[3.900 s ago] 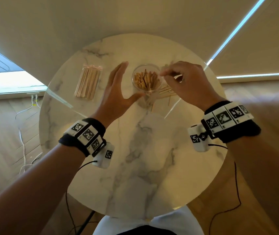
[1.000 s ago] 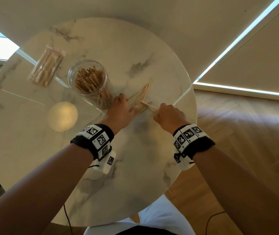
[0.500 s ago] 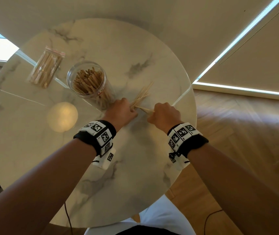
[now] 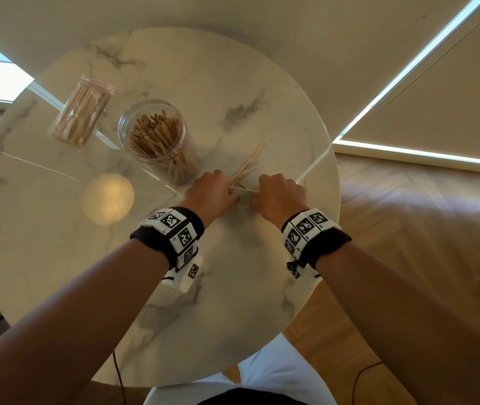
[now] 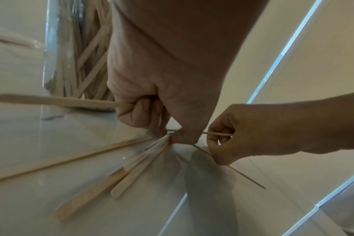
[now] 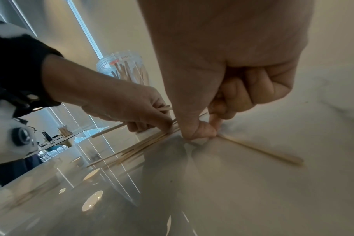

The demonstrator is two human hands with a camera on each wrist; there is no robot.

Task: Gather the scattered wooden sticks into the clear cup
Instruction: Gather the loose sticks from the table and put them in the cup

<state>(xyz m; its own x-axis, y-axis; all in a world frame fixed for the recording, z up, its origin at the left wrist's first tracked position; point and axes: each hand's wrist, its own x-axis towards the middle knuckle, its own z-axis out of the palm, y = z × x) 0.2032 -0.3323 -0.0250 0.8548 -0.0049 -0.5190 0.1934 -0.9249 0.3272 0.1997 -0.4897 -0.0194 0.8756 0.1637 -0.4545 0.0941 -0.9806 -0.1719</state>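
Note:
A clear cup (image 4: 157, 133) full of wooden sticks stands on the round marble table (image 4: 57, 258); it shows too in the left wrist view (image 5: 71, 47) and the right wrist view (image 6: 123, 70). Just right of it, my left hand (image 4: 214, 192) grips a fan of loose sticks (image 4: 247, 165) against the tabletop, their ends spreading out (image 5: 131, 161). My right hand (image 4: 276, 194) sits beside it and pinches a single stick (image 5: 216, 133) whose other end reaches the left hand. In the right wrist view that hand (image 6: 208, 132) presses a stick (image 6: 261, 151) down on the marble.
A clear bag of more sticks (image 4: 82, 112) lies at the table's back left. A round lamp reflection (image 4: 107, 198) glows on the glossy top. The table's right edge (image 4: 332, 182) is close to my right hand, with wooden floor beyond.
Both hands have drawn together and slightly nearer me, pulling the loose sticks into a tighter bunch. The cup has not moved.

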